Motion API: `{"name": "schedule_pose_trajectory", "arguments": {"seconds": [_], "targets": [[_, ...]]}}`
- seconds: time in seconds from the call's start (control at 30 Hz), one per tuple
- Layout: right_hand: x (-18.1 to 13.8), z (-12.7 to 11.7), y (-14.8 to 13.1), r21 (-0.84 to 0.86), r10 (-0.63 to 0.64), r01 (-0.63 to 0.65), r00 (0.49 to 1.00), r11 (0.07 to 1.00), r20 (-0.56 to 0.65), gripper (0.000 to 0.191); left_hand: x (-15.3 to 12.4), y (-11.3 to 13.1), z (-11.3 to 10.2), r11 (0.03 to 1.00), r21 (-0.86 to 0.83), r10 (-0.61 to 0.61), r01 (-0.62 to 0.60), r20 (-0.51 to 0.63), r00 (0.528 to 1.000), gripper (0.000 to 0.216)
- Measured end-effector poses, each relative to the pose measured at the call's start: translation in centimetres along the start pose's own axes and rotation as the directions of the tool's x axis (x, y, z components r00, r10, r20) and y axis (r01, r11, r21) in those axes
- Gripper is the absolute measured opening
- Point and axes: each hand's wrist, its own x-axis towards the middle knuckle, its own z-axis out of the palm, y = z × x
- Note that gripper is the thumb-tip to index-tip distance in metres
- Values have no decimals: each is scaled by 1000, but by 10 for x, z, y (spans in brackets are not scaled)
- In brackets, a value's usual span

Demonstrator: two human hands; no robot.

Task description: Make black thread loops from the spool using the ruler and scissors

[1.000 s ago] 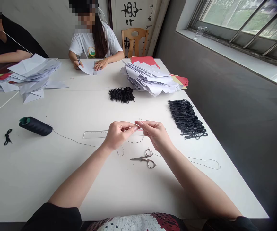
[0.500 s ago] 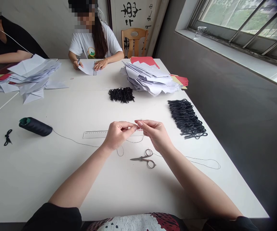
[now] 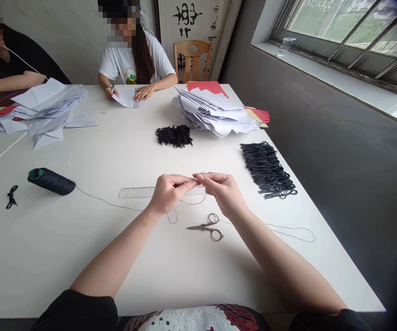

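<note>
My left hand (image 3: 169, 194) and my right hand (image 3: 221, 192) meet at the fingertips above a steel ruler (image 3: 139, 192), pinching a fine needle (image 3: 201, 178) with a tiny red mark near it. The grip hides most of the needle. Thin dark thread (image 3: 108, 201) runs from a black thread spool (image 3: 51, 181) toward my hands, with loose loops below them. Just below my hands lie small steel scissors (image 3: 209, 227). A bundle of black cord loops (image 3: 266, 170) sits to the right of my right hand.
A smaller black loop bundle (image 3: 174, 136) and a folded white paper pile (image 3: 217, 112) lie ahead, and another pile (image 3: 43, 110) lies at left. A co-worker's hand (image 3: 111, 93) writes on paper across the white table (image 3: 81, 257). Two co-workers sit beyond. The table's right edge (image 3: 322, 243) drops away.
</note>
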Motion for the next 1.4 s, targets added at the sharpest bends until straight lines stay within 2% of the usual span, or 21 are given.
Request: {"name": "schedule_pose_trajectory", "arguments": {"seconds": [0.27,0.4,0.53,0.63,0.83,0.97,1.07,1.23,1.33,1.4], "targets": [[1,0,2,36,-24,24,1000,999,11,29,-1,2,0,1000,-2,-23,23,-1,1000,19],[2,-1,4,57,-53,52,998,997,23,27,-1,6,1,998,-10,-56,56,30,998,28],[1,0,6,80,-80,76,996,994,49,27,0,5,3,961,-190,-182,199,105,978,30],[1,1,7,103,-76,69,995,992,62,27,1,2,6,909,-312,-253,275,110,961,32],[1,1,5,115,-75,69,996,991,46,27,2,0,7,924,-317,-214,215,40,976,24],[0,-1,3,38,-150,148,988,988,43,25,2,2,6,956,-266,-137,126,-22,990,20],[0,-2,3,-9,-231,231,973,973,2,25,2,3,5,969,-233,-93,88,-13,996,16],[-3,0,3,-109,-343,340,939,934,-7,26,1,5,6,928,-324,-165,184,87,982,23],[-5,-1,-1,-209,-406,400,914,893,13,26,0,8,6,917,-329,-219,227,60,974,25],[-6,-3,-6,-195,-376,386,923,902,85,29,-1,11,5,927,-308,-214,215,38,976,23]]}}
